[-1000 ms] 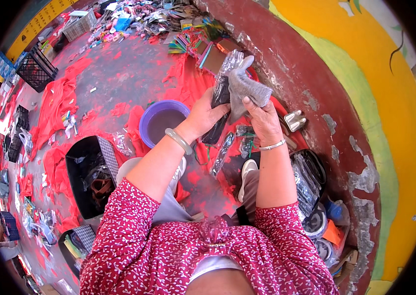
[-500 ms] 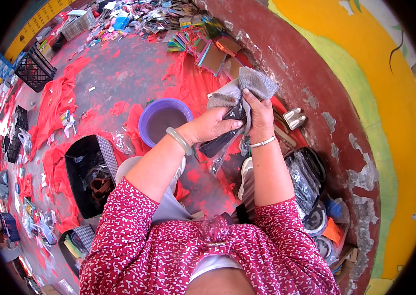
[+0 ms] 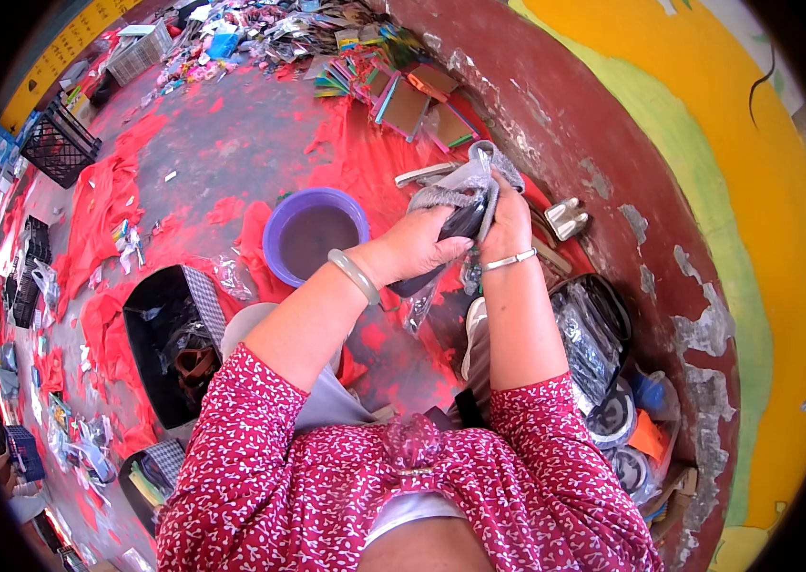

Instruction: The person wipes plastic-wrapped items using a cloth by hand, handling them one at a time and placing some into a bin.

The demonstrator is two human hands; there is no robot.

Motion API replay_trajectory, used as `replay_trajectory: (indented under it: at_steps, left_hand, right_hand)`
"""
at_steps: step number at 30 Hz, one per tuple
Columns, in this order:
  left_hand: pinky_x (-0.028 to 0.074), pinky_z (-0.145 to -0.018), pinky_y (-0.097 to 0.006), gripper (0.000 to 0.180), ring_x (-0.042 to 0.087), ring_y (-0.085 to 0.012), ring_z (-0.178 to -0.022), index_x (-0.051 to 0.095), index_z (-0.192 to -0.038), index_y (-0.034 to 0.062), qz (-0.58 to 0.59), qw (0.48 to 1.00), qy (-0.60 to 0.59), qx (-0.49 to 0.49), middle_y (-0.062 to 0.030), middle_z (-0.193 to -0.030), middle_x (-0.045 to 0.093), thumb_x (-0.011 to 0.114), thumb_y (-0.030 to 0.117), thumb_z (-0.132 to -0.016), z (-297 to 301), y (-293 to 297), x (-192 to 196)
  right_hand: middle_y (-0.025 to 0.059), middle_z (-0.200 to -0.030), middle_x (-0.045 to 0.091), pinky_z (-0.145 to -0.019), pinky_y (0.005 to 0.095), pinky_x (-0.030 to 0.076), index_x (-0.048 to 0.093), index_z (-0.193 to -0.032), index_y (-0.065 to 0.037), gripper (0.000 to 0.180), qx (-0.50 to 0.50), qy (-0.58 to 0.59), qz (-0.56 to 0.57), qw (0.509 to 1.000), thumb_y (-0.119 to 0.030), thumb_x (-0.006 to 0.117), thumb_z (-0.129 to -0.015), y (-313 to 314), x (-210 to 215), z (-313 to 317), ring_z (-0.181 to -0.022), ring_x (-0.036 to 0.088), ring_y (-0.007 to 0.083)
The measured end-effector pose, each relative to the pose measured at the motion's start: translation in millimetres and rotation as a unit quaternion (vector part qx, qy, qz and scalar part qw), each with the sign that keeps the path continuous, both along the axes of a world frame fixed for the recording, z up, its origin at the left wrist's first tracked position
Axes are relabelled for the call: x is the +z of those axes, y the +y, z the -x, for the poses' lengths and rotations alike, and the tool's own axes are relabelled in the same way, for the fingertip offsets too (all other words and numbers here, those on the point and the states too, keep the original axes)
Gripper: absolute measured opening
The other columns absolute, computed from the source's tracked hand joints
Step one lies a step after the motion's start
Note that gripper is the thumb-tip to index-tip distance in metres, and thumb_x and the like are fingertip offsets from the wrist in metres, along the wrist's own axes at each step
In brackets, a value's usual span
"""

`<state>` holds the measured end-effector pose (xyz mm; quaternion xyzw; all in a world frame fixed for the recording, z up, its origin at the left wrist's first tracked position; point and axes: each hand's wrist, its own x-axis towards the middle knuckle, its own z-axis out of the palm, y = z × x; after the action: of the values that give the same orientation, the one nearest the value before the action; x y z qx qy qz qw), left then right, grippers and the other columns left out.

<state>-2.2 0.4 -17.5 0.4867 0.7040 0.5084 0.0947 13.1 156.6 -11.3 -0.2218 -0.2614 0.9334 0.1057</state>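
Note:
Both my hands are together over the floor, ahead of my knees. My left hand (image 3: 417, 246) grips a long black item (image 3: 463, 223), which has clear plastic hanging below it; its exact kind is hard to make out. A grey cloth (image 3: 443, 196) is bunched in my right hand (image 3: 508, 224) and pressed against the black item's far end. The cloth covers part of that item. Left of my hands stands a purple basin (image 3: 272, 238) of murky water.
An open black box (image 3: 157, 357) with brown and plastic-wrapped things is by my left knee. Right of my legs is a black container of plastic-wrapped packets (image 3: 586, 348). A peeling red wall (image 3: 603, 205) curves along the right. Red cloth (image 3: 109, 205) and scattered goods cover the floor.
The grey cloth's upper end has folded down lower, and my right fingers have moved around the black item. My left hand keeps its hold. The view has shifted slightly.

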Motion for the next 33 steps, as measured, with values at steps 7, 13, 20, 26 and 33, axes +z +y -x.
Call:
replay_trajectory:
  at_steps: [7, 13, 20, 26, 33]
  left_hand:
    - [0.046, -0.069, -0.029, 0.038, 0.054, -0.0113, -0.080, 0.047, -0.111, 0.0042, 0.020, 0.994, -0.078, 0.068, -0.0053, -0.090, 0.056, 0.061, 0.027, -0.083, 1, -30, 13]
    - [0.048, -0.065, -0.024, 0.030, 0.056, -0.0102, -0.072, 0.050, -0.106, 0.0064, -0.232, 0.840, -0.489, 0.032, -0.0027, -0.083, 0.057, 0.055, 0.030, -0.087, 16, -29, 26]
    - [0.049, -0.073, -0.031, 0.022, 0.057, -0.0147, -0.083, 0.046, -0.111, 0.0064, -0.333, 0.772, -0.541, 0.023, -0.0061, -0.094, 0.057, 0.046, 0.020, -0.093, 18, -13, 17]
    - [0.045, -0.086, -0.032, 0.020, 0.056, -0.0161, -0.095, 0.045, -0.111, 0.0042, -0.393, 0.768, -0.499, 0.082, -0.0067, -0.103, 0.057, 0.044, 0.014, -0.093, 19, -11, 19]
    - [0.045, -0.082, -0.027, 0.022, 0.054, -0.0121, -0.092, 0.044, -0.112, 0.0034, -0.379, 0.819, -0.414, 0.117, -0.0056, -0.102, 0.055, 0.048, 0.012, -0.092, 20, -11, 14]
  right_hand:
    - [0.0143, -0.118, 0.053, -0.096, 0.0489, 0.039, 0.048, -0.119, -0.006, 0.037, -0.064, 0.230, -0.006, 0.971, -0.030, 0.038, -0.093, 51, 35, -17, -0.110, 0.050, 0.0322]
    - [0.0109, -0.121, 0.052, -0.097, 0.0412, 0.038, 0.047, -0.120, -0.002, 0.039, -0.054, 0.136, -0.188, 0.971, -0.031, 0.045, -0.093, 19, 54, -32, -0.111, 0.049, 0.0252]
    - [0.0105, -0.120, 0.050, -0.098, 0.0317, 0.034, 0.043, -0.122, 0.004, 0.054, 0.140, 0.260, -0.275, 0.915, -0.041, 0.045, -0.092, -16, 32, -27, -0.112, 0.046, 0.0199]
    - [0.0126, -0.128, 0.045, -0.104, 0.0335, 0.028, 0.035, -0.130, 0.004, 0.060, 0.220, 0.302, 0.011, 0.927, -0.042, 0.043, -0.092, -47, 33, -24, -0.119, 0.042, 0.0217]
    - [0.0106, -0.112, 0.054, -0.094, 0.0339, 0.039, 0.043, -0.123, 0.002, 0.035, 0.083, 0.209, -0.119, 0.967, -0.007, 0.048, -0.089, -68, 24, -20, -0.107, 0.051, 0.0222]
